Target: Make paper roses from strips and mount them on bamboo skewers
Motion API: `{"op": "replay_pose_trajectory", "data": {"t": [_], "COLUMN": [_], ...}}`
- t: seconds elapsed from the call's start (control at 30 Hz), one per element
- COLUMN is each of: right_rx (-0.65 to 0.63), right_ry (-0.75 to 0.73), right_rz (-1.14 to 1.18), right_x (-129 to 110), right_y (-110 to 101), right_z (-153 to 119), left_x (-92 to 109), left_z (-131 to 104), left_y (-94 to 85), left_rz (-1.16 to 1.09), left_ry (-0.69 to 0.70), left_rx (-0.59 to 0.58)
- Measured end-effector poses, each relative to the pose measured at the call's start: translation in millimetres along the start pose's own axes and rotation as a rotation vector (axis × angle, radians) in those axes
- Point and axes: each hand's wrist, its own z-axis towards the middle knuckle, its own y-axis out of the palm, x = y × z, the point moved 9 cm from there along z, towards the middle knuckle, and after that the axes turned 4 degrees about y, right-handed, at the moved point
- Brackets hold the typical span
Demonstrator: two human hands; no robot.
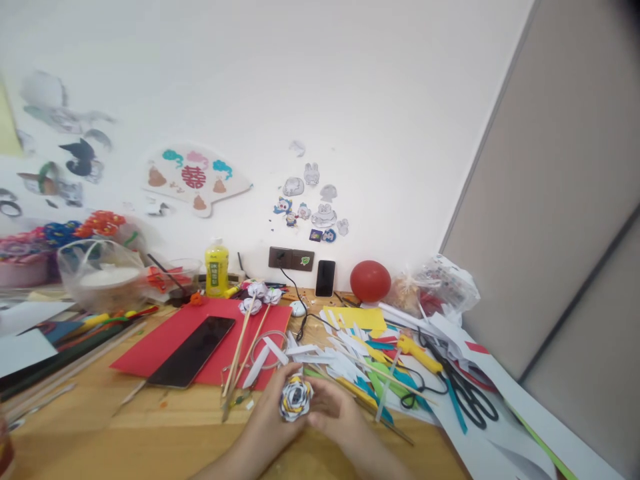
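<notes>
Two hands work at the near middle of my view, over the wooden table point(125, 440). My left hand point(271, 411) is curled closed around a rolled paper flower point(296, 398); my right hand point(341, 413) is half open at its right side, and I cannot tell whether it grips. Farther left, I see white paper flowers point(250, 307) and a dark phone point(195, 353) on a red sheet point(170, 327). Right, a yellow glue gun point(419, 353) lies among paper strips point(345, 357).
</notes>
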Motion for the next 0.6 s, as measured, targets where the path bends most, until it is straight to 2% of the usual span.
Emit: {"op": "replay_pose_trajectory", "data": {"t": [0.1,0.23,0.37,0.47,0.6], "right_rx": [-0.002,0.063,0.043,0.012,-0.008], "right_ry": [-0.048,-0.080,-0.070,-0.084,-0.129], "right_rz": [-0.039,-0.142,-0.182,-0.172,-0.200], "right_x": [-0.1,-4.5,-9.3,-12.4,-11.5], "right_y": [-0.4,-9.6,-8.7,-3.3,0.6], "right_z": [1.3,1.3,-0.8,-2.7,-3.5], "left_x": [4.1,8.4,1.9,-2.8,0.6], "left_z": [1.4,0.8,-1.3,-2.1,-2.5], "left_y": [-0.1,5.7,12.9,14.5,12.3], "left_rz": [-0.035,-0.086,-0.174,-0.206,-0.202], "left_ry": [0.010,0.007,-0.038,-0.053,0.000], "left_rx": [0.004,-0.074,-0.128,-0.111,-0.077]}}
